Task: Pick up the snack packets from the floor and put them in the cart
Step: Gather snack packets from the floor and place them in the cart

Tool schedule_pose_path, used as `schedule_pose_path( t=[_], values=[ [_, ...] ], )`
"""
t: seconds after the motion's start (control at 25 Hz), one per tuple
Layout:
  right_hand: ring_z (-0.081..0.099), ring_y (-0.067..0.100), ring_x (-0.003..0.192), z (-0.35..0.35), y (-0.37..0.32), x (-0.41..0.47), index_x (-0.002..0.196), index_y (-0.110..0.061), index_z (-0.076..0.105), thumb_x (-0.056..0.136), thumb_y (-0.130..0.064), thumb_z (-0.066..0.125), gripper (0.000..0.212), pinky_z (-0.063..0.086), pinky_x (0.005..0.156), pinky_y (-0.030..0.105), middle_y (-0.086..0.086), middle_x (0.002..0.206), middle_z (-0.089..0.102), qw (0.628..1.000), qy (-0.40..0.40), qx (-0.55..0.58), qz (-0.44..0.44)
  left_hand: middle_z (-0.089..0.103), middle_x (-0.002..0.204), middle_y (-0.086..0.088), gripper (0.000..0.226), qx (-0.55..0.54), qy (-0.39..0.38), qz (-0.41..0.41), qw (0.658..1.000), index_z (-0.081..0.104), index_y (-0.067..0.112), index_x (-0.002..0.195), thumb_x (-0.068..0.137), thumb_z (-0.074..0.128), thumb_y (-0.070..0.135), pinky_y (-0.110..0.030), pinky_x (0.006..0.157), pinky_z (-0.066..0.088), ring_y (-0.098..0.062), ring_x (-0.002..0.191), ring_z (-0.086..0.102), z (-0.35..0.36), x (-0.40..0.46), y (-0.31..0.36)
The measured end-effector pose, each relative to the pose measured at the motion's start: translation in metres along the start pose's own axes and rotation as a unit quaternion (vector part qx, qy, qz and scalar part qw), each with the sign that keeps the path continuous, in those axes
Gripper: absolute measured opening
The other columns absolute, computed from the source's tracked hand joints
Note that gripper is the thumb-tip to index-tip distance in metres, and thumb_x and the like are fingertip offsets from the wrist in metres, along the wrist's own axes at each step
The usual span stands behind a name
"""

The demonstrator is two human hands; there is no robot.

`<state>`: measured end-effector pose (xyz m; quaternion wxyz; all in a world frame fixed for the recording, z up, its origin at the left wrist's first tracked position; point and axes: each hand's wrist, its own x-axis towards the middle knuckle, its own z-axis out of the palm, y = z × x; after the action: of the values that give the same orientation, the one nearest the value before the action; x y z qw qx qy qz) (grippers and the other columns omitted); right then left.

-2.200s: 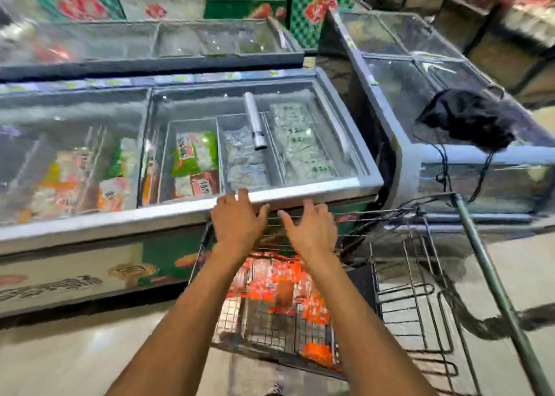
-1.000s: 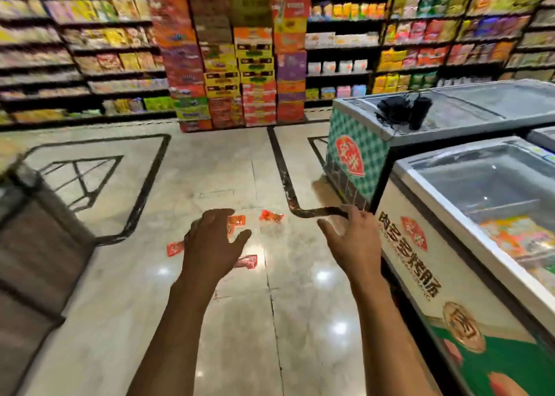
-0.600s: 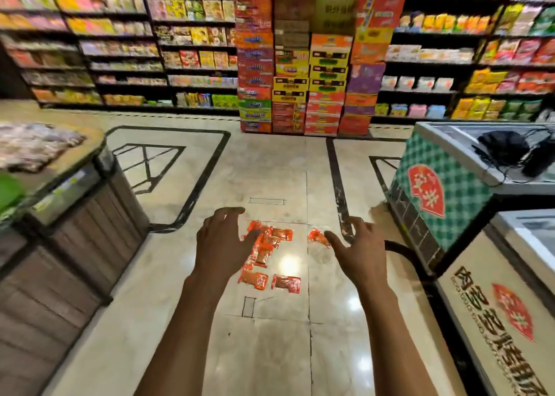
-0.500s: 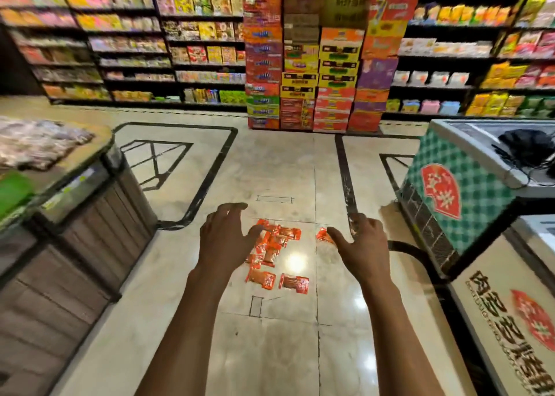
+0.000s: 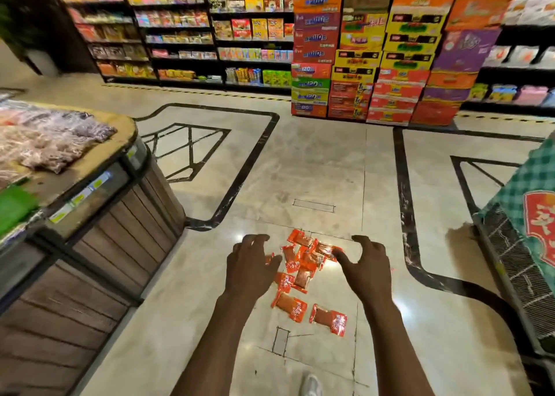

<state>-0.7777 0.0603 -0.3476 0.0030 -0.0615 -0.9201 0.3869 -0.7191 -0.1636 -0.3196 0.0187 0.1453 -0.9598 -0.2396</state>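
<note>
Several orange-red snack packets [image 5: 303, 263] lie in a loose pile on the shiny tiled floor straight ahead. Two more packets [image 5: 329, 319] lie a little nearer to me. My left hand [image 5: 252, 271] hovers at the pile's left edge, fingers loosely bent, holding nothing. My right hand [image 5: 365, 268] hangs at the pile's right edge, fingers spread and curved, also empty. Both hands are above the floor, apart from the packets. The cart is out of view.
A wooden display stand [image 5: 90, 230] with bagged goods stands at the left. A green-checked freezer cabinet [image 5: 525, 215] is at the right edge. Stacked cartons [image 5: 375, 65] and stocked shelves [image 5: 195, 35] line the back. My shoe [image 5: 310, 385] shows below.
I have turned from the cart and freezer to face the aisle. The packets now appear nearer and between my hands, and both hands have moved forward toward them.
</note>
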Motion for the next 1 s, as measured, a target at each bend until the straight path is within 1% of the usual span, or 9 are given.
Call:
schedule_pose_path(
  t=[0.24, 0.36, 0.44, 0.6, 0.72, 0.88, 1.0],
  values=[
    [0.056, 0.036, 0.123, 0.086, 0.009, 0.135, 0.131, -0.02, 0.06, 0.083, -0.055, 0.072, 0.06, 0.049, 0.095, 0.045, 0.016, 0.133, 0.059, 0.997, -0.062, -0.038, 0.032, 0.05, 0.146, -0.001, 0.054, 0.015, -0.075, -0.047, 0.996, 0.049, 0.025, 0.142, 0.094, 0.059, 0.046, -0.04, 0.107, 0.044, -0.026, 0.131, 0.05, 0.071, 0.128, -0.008],
    [0.057, 0.037, 0.12, 0.139, 0.03, 0.181, 0.131, -0.02, 0.06, 0.083, -0.058, 0.07, 0.062, 0.052, 0.093, 0.046, 0.017, 0.131, 0.06, 0.993, -0.091, -0.061, 0.049, 0.053, 0.141, -0.003, 0.052, 0.024, -0.1, -0.065, 0.993, 0.051, 0.024, 0.14, 0.094, 0.058, 0.046, -0.04, 0.105, 0.044, -0.027, 0.129, 0.051, 0.116, 0.184, -0.024],
    [0.059, 0.037, 0.119, 0.189, 0.058, 0.213, 0.131, -0.02, 0.059, 0.083, -0.058, 0.07, 0.062, 0.053, 0.093, 0.046, 0.017, 0.131, 0.06, 0.989, -0.107, -0.075, 0.066, 0.054, 0.14, -0.004, 0.051, 0.028, -0.117, -0.071, 0.99, 0.052, 0.023, 0.139, 0.094, 0.057, 0.046, -0.039, 0.103, 0.044, -0.027, 0.128, 0.052, 0.165, 0.223, -0.045],
    [0.062, 0.035, 0.116, 0.311, 0.144, 0.273, 0.132, -0.02, 0.059, 0.083, -0.058, 0.07, 0.063, 0.056, 0.094, 0.046, 0.015, 0.133, 0.06, 0.98, -0.133, -0.11, 0.095, 0.047, 0.151, -0.003, 0.055, 0.046, -0.163, -0.075, 0.983, 0.047, 0.022, 0.144, 0.094, 0.055, 0.047, -0.041, 0.11, 0.042, -0.026, 0.137, 0.046, 0.299, 0.295, -0.118],
    [0.064, 0.034, 0.113, 0.408, 0.223, 0.309, 0.132, -0.019, 0.06, 0.083, -0.057, 0.07, 0.062, 0.056, 0.093, 0.045, 0.015, 0.132, 0.061, 0.975, -0.141, -0.131, 0.106, 0.051, 0.147, -0.004, 0.053, 0.083, -0.179, -0.069, 0.978, 0.05, 0.023, 0.141, 0.094, 0.056, 0.046, -0.042, 0.107, 0.044, -0.027, 0.133, 0.049, 0.407, 0.34, -0.185],
    [0.063, 0.036, 0.112, 0.558, 0.349, 0.349, 0.134, -0.02, 0.058, 0.085, -0.057, 0.068, 0.062, 0.057, 0.092, 0.044, 0.016, 0.13, 0.06, 0.959, -0.189, -0.182, 0.11, 0.052, 0.143, -0.006, 0.048, 0.147, -0.218, -0.011, 0.965, 0.051, 0.022, 0.138, 0.093, 0.056, 0.038, -0.042, 0.103, 0.045, -0.029, 0.129, 0.05, 0.567, 0.396, -0.29],
    [0.064, 0.036, 0.109, 0.649, 0.424, 0.368, 0.135, -0.023, 0.056, 0.087, -0.058, 0.065, 0.061, 0.058, 0.088, 0.044, 0.014, 0.126, 0.06, 0.948, -0.211, -0.21, 0.111, 0.054, 0.137, -0.009, 0.046, 0.222, -0.257, 0.056, 0.939, 0.05, 0.019, 0.137, 0.092, 0.056, 0.03, -0.042, 0.101, 0.044, -0.031, 0.125, 0.051, 0.669, 0.423, -0.355]
  ],
)
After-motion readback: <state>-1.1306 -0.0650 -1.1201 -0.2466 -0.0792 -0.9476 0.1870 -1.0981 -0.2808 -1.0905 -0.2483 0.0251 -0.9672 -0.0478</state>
